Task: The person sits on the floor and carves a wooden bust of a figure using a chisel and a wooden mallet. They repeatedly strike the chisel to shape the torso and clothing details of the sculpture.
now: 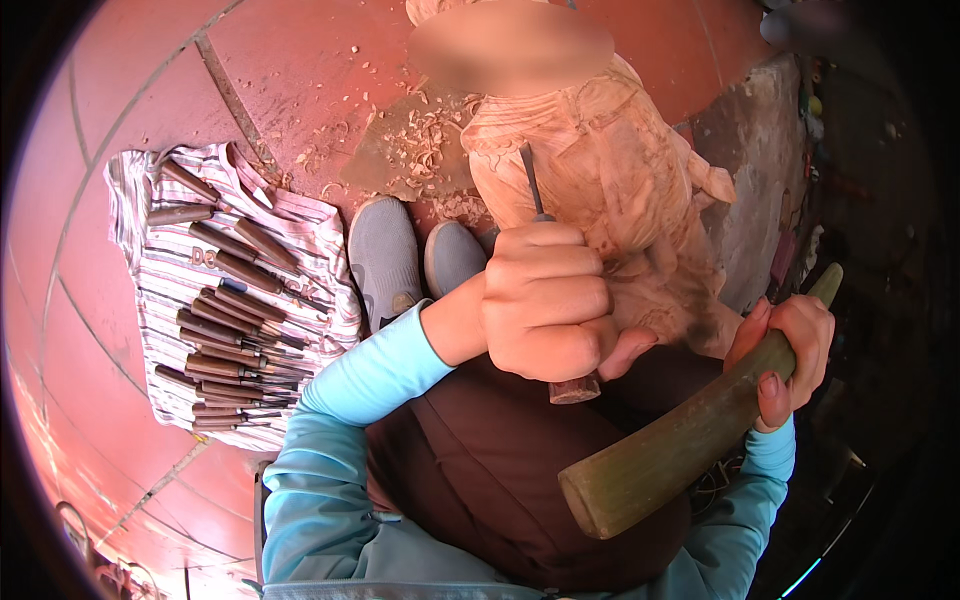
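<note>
My left hand (545,300) is closed in a fist around a wood carving chisel (531,180). The chisel's thin blade points away from me, its tip at the surface of a carved wooden figure (560,140). Below the fist the butt of its wooden handle shows. My right hand (790,350) grips the narrow end of a greenish-brown wooden mallet (665,445), whose thick end hangs low over my lap, apart from the chisel. Folds and rounded shapes are cut into the pale wood of the figure. Its upper part is blurred.
A striped shirt (160,330) lies on the red tiled floor (110,200) to the left, with several dark-handled chisels (235,310) in rows on it. Wood shavings (430,140) are scattered ahead of my grey shoes (383,250). A grey slab (765,150) stands right of the figure.
</note>
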The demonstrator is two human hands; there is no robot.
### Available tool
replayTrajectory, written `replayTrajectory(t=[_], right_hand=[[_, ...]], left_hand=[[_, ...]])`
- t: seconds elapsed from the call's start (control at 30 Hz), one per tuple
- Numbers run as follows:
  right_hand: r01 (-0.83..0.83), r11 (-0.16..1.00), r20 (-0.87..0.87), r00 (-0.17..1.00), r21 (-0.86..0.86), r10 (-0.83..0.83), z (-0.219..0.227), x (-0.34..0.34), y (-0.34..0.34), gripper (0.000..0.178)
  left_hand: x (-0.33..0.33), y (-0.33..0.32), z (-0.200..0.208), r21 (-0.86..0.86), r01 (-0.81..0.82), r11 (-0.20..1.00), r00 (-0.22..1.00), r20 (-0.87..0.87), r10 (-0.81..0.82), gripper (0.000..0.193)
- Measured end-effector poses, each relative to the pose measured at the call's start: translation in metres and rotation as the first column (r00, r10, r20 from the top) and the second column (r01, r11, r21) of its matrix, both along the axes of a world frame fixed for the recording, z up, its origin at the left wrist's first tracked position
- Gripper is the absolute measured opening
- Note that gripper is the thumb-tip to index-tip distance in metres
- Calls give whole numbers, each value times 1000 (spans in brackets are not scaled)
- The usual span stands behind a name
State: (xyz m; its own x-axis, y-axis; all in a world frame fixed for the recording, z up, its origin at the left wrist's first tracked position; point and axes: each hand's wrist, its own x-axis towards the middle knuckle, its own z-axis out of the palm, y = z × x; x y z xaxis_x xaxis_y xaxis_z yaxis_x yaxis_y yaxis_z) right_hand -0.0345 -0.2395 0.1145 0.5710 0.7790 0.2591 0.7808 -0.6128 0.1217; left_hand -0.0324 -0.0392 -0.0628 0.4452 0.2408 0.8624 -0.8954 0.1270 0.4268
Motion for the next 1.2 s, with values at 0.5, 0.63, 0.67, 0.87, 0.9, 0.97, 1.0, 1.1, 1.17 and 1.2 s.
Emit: replayTrajectory(t=[0.5, 0.63, 0.67, 0.87, 0.9, 0.97, 1.0, 1.1, 1.17, 1.2], right_hand=[[40, 999, -34, 999, 16, -39, -3, -5, -1, 68], [-35, 999, -19, 999, -13, 35, -4, 0, 6, 73], [-19, 1000, -28, 999, 3, 19, -3, -1, 7, 75], [17, 998, -109, 994, 67, -10, -4, 1, 2, 84], [60, 988, -121, 992, 139, -43, -8, 1, 4, 82], [26, 951, -98, 995, 307, 4, -18, 5, 0, 67], [124, 977, -120, 987, 171, -104, -10, 4, -1, 60], [284, 957, -151, 950, 57, -273, -3, 8, -20, 50], [288, 954, -77, 956, 76, -283, -9, 16, -30, 47], [334, 936, -50, 943, 110, -330, -11, 16, -32, 37]], left_hand=[[-6, -7, 2, -20, -11, 1000, 995, 101, 13, 24], [-4, -6, 1, 8, -30, 1000, 997, 73, 29, 25], [-5, -5, 2, 13, -38, 999, 997, 63, 37, 25], [6, -13, 17, 16, -174, 985, 984, -36, 175, 28], [8, -10, 21, 45, -195, 980, 979, -53, 197, 29], [13, -15, 26, 47, -237, 970, 965, -107, 241, 30], [17, -19, 30, 44, -252, 967, 957, -134, 256, 30], [26, -26, 37, 47, -298, 953, 928, -219, 301, 30], [30, -29, 41, 53, -312, 949, 910, -269, 315, 30], [32, -32, 43, 57, -320, 946, 901, -290, 323, 30]])
